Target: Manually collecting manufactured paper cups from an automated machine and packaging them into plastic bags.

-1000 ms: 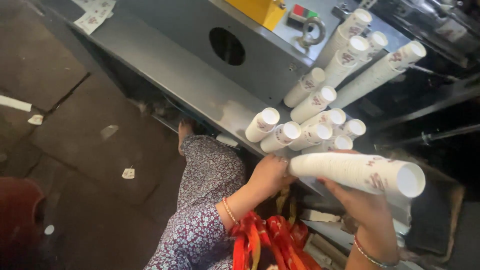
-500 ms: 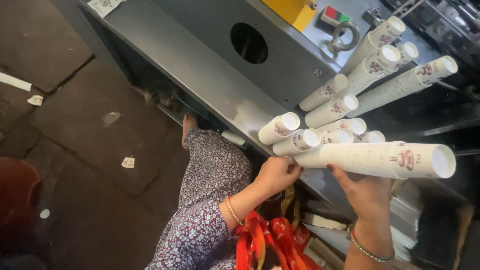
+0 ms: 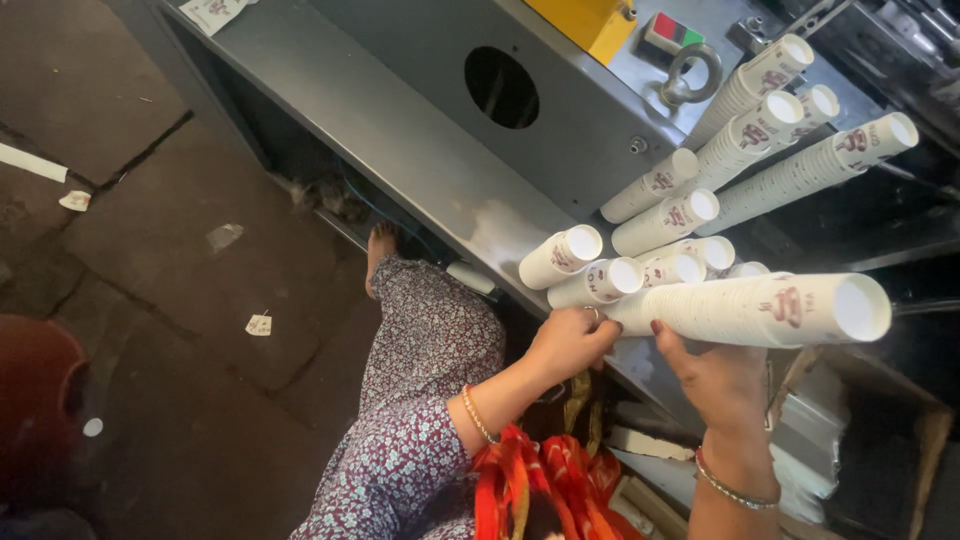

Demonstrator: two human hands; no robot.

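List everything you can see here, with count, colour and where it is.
Held cup stack: one, white, across both hands.
Other cup stacks: about ten, white, sticking out of the machine.
Machine: one, grey, top, with round hole.
Yellow box: one, top edge.
Ring: one, metal, on machine.
Paper scraps: several, white, on floor.
Red cloth: one, bottom centre.
Left hand: at stack's narrow end.
Right hand: under stack.

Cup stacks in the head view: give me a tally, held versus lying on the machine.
Held stack of cups, with the left hand at its narrow end and the right hand under it: 1
Cup stacks on the machine, lying against the grey machine: 11 that show, some partly hidden
Total: 12 stacks
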